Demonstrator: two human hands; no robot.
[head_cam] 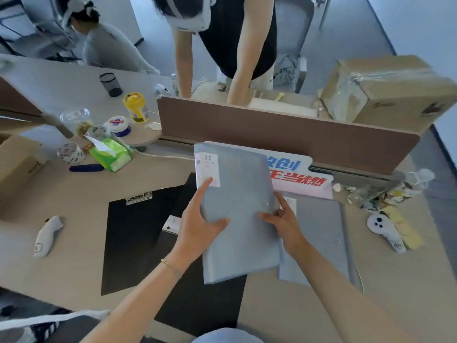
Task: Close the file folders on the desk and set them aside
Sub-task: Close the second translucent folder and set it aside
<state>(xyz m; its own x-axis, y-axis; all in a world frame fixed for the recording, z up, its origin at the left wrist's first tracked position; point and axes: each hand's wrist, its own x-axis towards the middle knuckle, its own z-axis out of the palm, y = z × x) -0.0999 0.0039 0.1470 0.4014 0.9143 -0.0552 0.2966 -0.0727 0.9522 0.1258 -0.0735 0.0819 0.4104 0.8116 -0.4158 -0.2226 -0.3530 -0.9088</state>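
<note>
Handling the grey folder (237,214) calls for a light, two-sided hold: it looks thin, flat and closed, with a smooth plastic cover that is likely to be slippery and to flex if taken by one corner. Judged by its thickness, it weighs little. The long side edges near the middle give the most control.

The left hand (197,226) grips the folder's left edge, thumb laid across the cover and index finger stretched up toward the white label (208,169). The right hand (284,224) takes the right edge, thumb on the cover, index finger extended along the edge, remaining fingers curled and partly hidden. Both hands are partly closed on this one folder.

The folder sits between the hands, centred in front of the person. Whether it rests on the worktop (74,219) or is raised cannot be told. Its lower left overlaps a black clipboard (138,241). A second grey folder (321,238) lies closed just to the right, partly under the first. A printed sign (296,174) lies beyond both.
</note>
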